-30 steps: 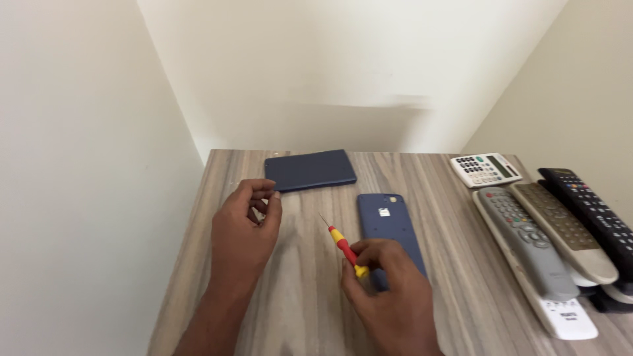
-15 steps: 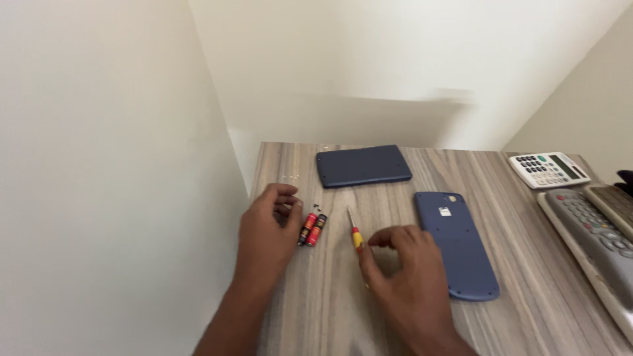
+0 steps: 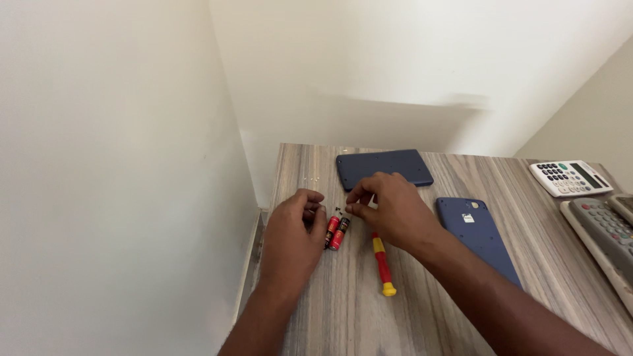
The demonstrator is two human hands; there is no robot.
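On the wood-grain table (image 3: 343, 316), nearest the camera, a red-and-yellow screwdriver (image 3: 382, 263) lies loose, its tip hidden under the right hand (image 3: 393, 212). That hand has its thumb and forefinger pinched together just above two red-and-black batteries (image 3: 335, 232); what they pinch is too small to tell. The left hand (image 3: 293, 238) rests curled beside the batteries, fingertips drawn together. To the right lies a blue back cover (image 3: 480, 235). Farther back sit a dark blue slab (image 3: 385, 168), a white calculator (image 3: 570, 177) and a grey remote (image 3: 605, 232).
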